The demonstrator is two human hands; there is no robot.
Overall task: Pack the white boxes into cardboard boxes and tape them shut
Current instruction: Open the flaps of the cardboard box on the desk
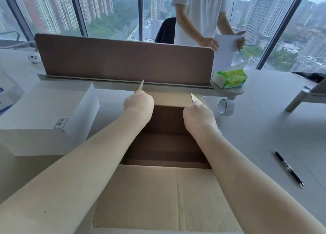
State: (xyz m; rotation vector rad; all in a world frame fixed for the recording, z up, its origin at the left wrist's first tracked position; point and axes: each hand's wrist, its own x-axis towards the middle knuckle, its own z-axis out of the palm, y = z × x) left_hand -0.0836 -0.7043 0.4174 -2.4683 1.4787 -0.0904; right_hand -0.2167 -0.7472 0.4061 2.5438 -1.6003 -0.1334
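On grey desk (264, 127), both fists, left hand (139, 103) and right hand (197, 117), grip upward-opening cardboard box (165, 195) far flap.

A high-rise office: beyond the fingers (139, 92), a counter (264, 119) with a divider panel (123, 62), floor-to-ceiling windows (109, 11) overlooking towers.

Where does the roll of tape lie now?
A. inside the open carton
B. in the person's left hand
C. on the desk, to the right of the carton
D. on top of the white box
C: the tape stands on the desk right of the carton, near the tissue pack, and neither hand touches it.
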